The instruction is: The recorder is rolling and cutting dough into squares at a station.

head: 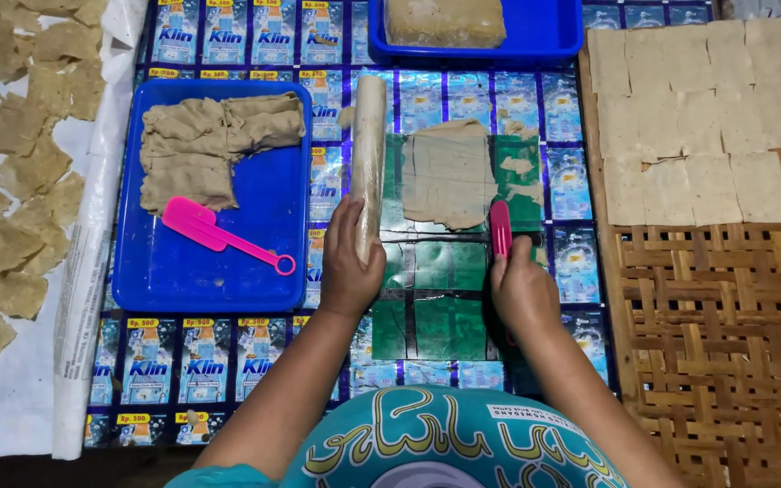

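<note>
Fingers of the left hand (347, 269) wrap the pale cylindrical rolling pin (369, 163); the right hand (522, 291) closes on the pink plastic scraper (501, 229). Risk: the thin beige dough sheet (449, 178), lying flat on the green plastic mat (431, 303), probably tears if scraped hard. Its edges look ragged.

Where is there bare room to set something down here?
The lower half of the blue tray, below the pink spatula, is bare. So is the woven mat below the rows of cut squares. The green sheet between the left hand and right hand is tighter.
</note>
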